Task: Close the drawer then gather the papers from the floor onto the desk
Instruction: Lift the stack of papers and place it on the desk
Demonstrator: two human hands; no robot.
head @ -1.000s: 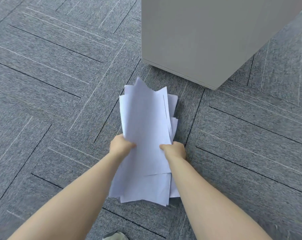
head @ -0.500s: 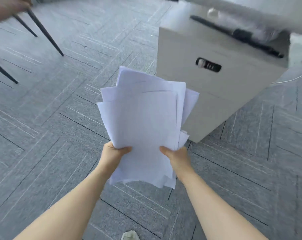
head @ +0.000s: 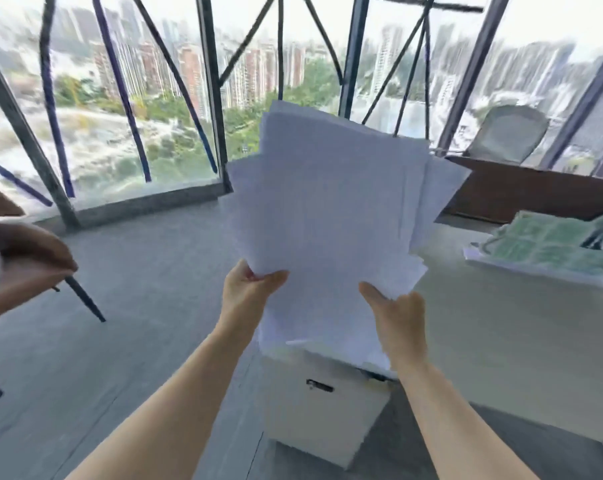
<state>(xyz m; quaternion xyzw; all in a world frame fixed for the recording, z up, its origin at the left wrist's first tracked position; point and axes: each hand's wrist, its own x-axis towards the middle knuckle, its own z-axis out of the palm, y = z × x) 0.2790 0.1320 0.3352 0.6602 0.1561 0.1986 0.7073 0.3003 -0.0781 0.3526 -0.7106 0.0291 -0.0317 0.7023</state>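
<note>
A loose stack of white papers (head: 331, 216) is held up in the air at chest height, fanned out and upright. My left hand (head: 248, 292) grips its lower left edge and my right hand (head: 395, 315) grips its lower right edge. Below the papers stands the white drawer cabinet (head: 324, 407) with its drawer front shut and a dark lock slot showing. The pale desk top (head: 501, 327) stretches to the right of the papers, just above the cabinet. The whole view is blurred by motion.
A green-patterned bundle on white sheets (head: 549, 244) lies at the desk's far right. A brown chair with dark legs (head: 26, 258) stands at left. A grey office chair (head: 507, 133) and dark wooden panel sit by the windows. Grey carpet (head: 137, 306) spreads between.
The papers have been lifted off the floor to chest height in both hands. The view has swung up from the carpet to the desk and windows.
</note>
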